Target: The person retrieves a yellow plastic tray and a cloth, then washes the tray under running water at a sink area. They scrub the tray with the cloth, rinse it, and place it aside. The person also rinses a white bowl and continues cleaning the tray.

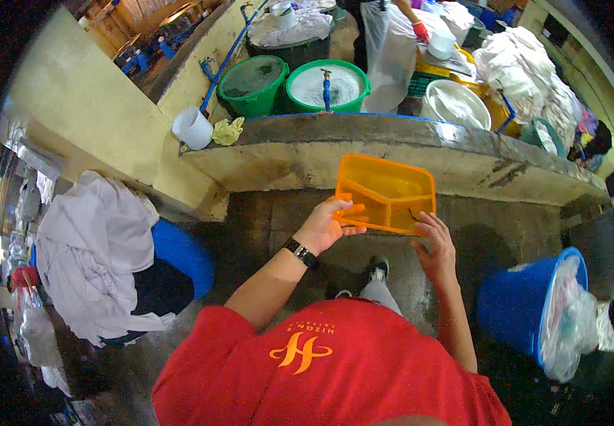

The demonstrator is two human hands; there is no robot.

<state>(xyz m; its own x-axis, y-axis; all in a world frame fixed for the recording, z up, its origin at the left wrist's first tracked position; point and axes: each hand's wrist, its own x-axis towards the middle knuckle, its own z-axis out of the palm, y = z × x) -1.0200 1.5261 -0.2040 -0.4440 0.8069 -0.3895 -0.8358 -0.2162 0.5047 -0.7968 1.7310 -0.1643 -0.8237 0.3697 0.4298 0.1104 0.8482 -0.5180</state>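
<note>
An orange translucent plastic tray [387, 178] with three compartments is held up in front of me, above the wet floor. My left hand [327, 226] grips its lower left corner; the fingers show through the plastic. At the lower right corner, my right hand [437, 247] has its fingertips on the rim and its thumb below. A small dark strip [412, 214] lies by those fingertips in the right compartment; what it is cannot be made out.
A low concrete wall [285, 162] crosses ahead, with a brass tap [326, 88] at it. Beyond stand green tubs [254, 98] of water and suds, and a person with a red glove [421, 32]. White cloths [94, 229] are heaped at left; a blue barrel [514, 303] with plastic bags stands right.
</note>
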